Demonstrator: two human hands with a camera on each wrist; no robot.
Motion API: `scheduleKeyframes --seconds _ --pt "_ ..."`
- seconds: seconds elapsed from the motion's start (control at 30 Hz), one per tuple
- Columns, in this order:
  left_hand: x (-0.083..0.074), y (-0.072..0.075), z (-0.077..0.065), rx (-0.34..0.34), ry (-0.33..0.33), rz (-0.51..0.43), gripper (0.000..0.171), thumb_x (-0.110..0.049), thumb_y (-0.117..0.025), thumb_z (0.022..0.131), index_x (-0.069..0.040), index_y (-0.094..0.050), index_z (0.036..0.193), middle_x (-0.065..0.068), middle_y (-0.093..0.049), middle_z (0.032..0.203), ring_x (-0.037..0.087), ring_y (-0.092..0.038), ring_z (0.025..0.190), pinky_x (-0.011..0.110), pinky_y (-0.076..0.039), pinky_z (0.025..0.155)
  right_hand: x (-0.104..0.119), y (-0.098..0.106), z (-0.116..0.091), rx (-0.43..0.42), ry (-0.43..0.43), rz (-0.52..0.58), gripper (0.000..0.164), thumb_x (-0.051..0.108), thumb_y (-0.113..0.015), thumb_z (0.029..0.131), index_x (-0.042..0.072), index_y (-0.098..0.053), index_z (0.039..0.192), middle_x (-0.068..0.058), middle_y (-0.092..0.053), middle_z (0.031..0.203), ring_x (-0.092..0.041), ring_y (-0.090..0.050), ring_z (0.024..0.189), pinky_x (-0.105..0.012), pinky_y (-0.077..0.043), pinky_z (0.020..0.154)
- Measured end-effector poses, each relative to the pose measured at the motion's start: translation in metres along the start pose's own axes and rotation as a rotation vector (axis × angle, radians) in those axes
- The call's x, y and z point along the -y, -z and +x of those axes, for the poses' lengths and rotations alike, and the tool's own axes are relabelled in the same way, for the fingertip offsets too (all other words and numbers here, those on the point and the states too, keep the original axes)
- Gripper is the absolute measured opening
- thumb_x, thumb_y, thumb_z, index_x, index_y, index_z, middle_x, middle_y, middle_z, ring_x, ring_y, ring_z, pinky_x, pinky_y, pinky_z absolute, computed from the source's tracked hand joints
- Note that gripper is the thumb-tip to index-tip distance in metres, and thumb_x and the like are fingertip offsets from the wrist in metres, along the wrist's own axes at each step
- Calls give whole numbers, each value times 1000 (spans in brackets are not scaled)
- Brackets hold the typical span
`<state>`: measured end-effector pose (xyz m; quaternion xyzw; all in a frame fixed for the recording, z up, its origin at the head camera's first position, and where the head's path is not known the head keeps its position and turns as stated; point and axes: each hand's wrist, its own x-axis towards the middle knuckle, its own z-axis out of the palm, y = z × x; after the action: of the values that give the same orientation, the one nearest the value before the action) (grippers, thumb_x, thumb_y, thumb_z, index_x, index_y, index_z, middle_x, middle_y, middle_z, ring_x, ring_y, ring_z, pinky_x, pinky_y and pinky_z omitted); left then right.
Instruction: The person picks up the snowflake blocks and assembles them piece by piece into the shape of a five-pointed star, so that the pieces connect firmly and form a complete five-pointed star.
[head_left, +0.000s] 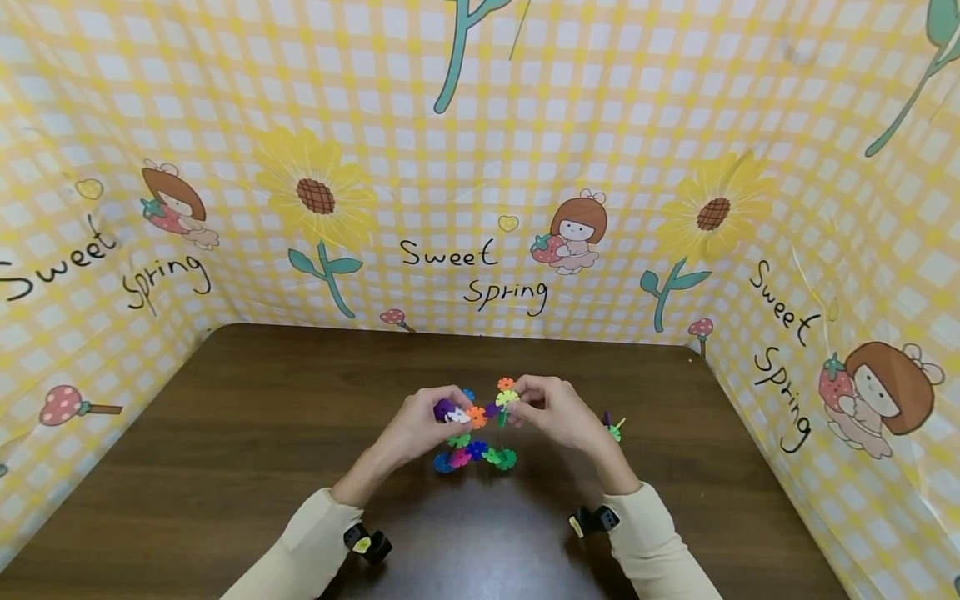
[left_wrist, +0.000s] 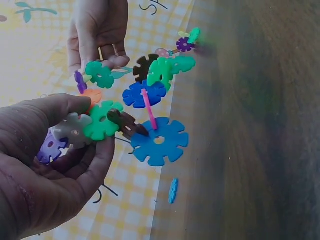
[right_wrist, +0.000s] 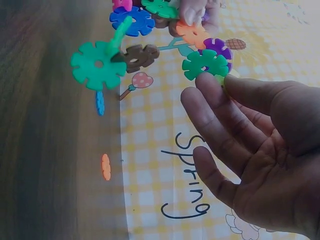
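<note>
My left hand (head_left: 433, 421) grips one end of a chain of notched plastic snowflake discs, between thumb and fingers. Purple, white and green discs (left_wrist: 102, 121) lie within that grip in the left wrist view. An orange disc (head_left: 476, 417) comes next to it, followed by a purple disc (right_wrist: 218, 50) and a green disc (right_wrist: 204, 65). At the other end my right hand (head_left: 551, 408) pinches a yellow-green disc (head_left: 507, 399) between thumb and index finger. Below hangs a row with a dark blue disc (head_left: 476, 451), pink and green ones, and a blue disc (left_wrist: 160, 141) at its end.
A small joined cluster (head_left: 615, 432) of purple, green and yellow discs lies on the brown table (head_left: 300, 375), right of my right hand. Beyond the hands lie a loose orange disc (head_left: 506, 383) and a loose blue disc (head_left: 468, 393). A yellow checked cloth (head_left: 450, 183) encloses the back and sides.
</note>
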<state>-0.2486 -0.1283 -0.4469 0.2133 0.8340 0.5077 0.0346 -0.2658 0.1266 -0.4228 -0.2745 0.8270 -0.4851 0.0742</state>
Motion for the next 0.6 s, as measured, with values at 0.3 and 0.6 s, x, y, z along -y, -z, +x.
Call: scheduleKeyframes --seconds 0.3,0.6 --pt "-7 -2 0 -80 -6 32 12 -10 -77 88 -15 -70 96 2 -68 87 14 -58 67 28 -53 60 4 1 1 -19 64 -57 7 13 -68 97 9 -67 91 -5 -73 80 -17 -70 74 -35 -57 67" --pt "-10 1 0 -64 49 -29 12 -13 -77 89 -12 -71 99 4 -68 89 17 -59 70 29 -53 62 11 4 5 14 87 -87 5 1 -64 96 -2 -69 96 -7 -73 80 -14 -68 71 -36 -56 64"
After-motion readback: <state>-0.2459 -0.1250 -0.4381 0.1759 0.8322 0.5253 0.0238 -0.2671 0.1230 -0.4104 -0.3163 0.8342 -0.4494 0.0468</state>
